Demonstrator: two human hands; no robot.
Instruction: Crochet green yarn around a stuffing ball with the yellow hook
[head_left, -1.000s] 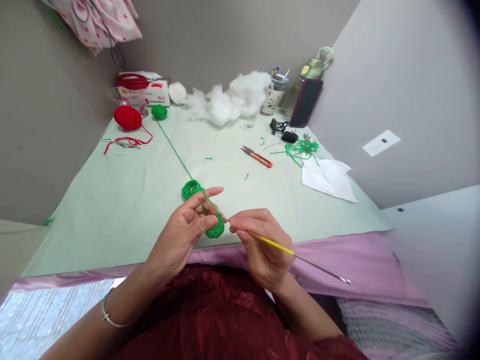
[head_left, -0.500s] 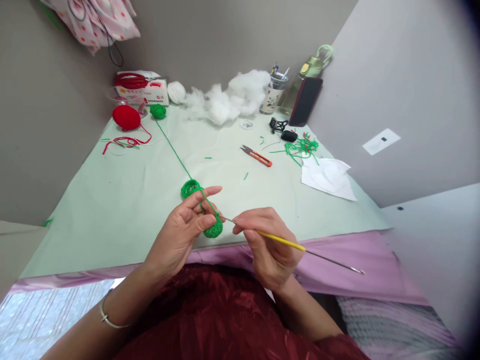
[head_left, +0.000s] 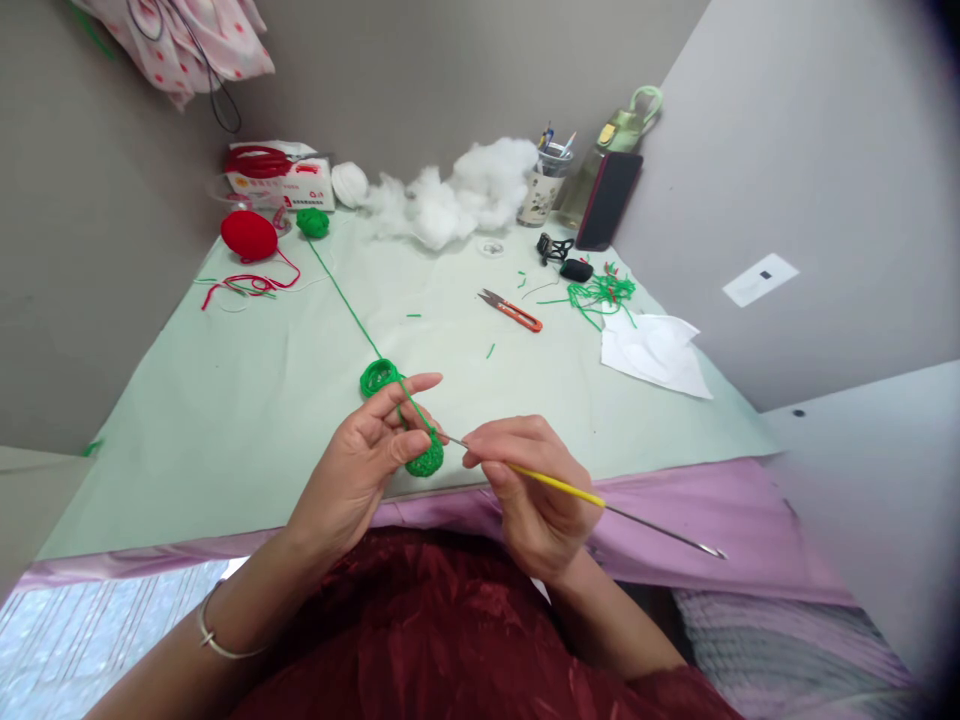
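My left hand (head_left: 360, 465) pinches a small green crocheted piece (head_left: 426, 461) between thumb and fingers, with the green yarn strand (head_left: 352, 315) running over my raised index finger. My right hand (head_left: 529, 490) grips a crochet hook with a yellow handle (head_left: 559, 485); its metal tip touches the green piece. The strand leads back to a small green yarn ball (head_left: 313, 222) at the far left. A second green crocheted ring (head_left: 379, 377) lies on the table just beyond my left fingers.
On the pale green table (head_left: 225, 420) lie orange thread snips (head_left: 512, 310), a red yarn ball (head_left: 248, 235), white stuffing (head_left: 457, 195), green yarn scraps (head_left: 600, 293), white paper (head_left: 654, 353), a pen cup (head_left: 545, 188), a phone (head_left: 606, 202) and a tissue box (head_left: 277, 182).
My right hand drew the hook back to the right a little, then eased it slightly toward the green piece again. My left hand barely moved.
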